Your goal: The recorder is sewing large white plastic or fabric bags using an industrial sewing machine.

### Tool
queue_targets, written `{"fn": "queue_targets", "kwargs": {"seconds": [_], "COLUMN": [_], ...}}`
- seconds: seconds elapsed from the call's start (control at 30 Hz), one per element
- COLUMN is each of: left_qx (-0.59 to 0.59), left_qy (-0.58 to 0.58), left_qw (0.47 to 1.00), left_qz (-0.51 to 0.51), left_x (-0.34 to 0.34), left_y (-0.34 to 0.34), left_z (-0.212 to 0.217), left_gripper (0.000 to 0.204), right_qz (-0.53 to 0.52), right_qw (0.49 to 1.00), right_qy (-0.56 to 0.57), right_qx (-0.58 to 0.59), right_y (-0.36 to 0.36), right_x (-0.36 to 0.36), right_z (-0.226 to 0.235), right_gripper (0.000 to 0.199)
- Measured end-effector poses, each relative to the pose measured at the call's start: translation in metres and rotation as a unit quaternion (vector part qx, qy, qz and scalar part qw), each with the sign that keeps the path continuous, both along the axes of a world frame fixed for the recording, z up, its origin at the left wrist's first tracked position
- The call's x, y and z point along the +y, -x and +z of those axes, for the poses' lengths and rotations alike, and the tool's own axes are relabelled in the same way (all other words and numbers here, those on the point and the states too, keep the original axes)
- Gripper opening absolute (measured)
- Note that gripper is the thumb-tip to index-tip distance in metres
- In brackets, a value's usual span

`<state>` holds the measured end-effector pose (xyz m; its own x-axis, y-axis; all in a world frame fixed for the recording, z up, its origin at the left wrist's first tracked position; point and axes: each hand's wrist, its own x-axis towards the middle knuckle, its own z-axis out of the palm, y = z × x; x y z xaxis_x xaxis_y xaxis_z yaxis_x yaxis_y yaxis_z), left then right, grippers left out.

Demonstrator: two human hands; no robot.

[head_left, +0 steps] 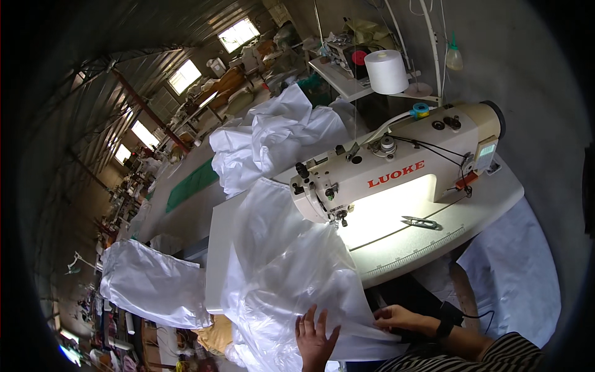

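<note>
At six o'clock from the sewing head [313, 193], the left grip [316, 340] spreads wide over the white sheet [279, 273]; at five, the right grip [396, 318] seems to pinch its edge. Sewing looks underway, cloth reaching the head; I can't tell how much seam remains.
</note>
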<state>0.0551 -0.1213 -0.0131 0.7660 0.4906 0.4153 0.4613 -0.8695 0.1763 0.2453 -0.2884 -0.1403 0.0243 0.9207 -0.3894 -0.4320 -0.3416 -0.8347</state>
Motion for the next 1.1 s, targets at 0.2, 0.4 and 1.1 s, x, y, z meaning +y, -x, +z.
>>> {"fn": "queue_targets", "kwargs": {"seconds": [0.2, 0.4, 1.1], "left_qx": [-0.011, 0.061, 0.113], "left_qy": [0.065, 0.061, 0.238], "left_qw": [0.996, 0.996, 0.911], "left_qz": [0.065, 0.038, -0.318], "left_x": [0.043, 0.043, -0.123], "left_y": [0.059, 0.073, -0.013], "left_z": [-0.053, -0.046, 0.02], "left_gripper": [0.025, 0.032, 0.019], "right_qz": [-0.154, -0.043, -0.166], "right_qw": [0.969, 0.995, 0.894], "right_qy": [-0.032, -0.088, -0.035], "right_qx": [-0.19, -0.029, -0.416], "right_y": [0.021, 0.025, 0.009], "right_x": [-0.008, -0.006, -0.041], "right_z": [-0.023, 0.008, 0.106], "right_gripper": [0.052, 0.035, 0.047]}}
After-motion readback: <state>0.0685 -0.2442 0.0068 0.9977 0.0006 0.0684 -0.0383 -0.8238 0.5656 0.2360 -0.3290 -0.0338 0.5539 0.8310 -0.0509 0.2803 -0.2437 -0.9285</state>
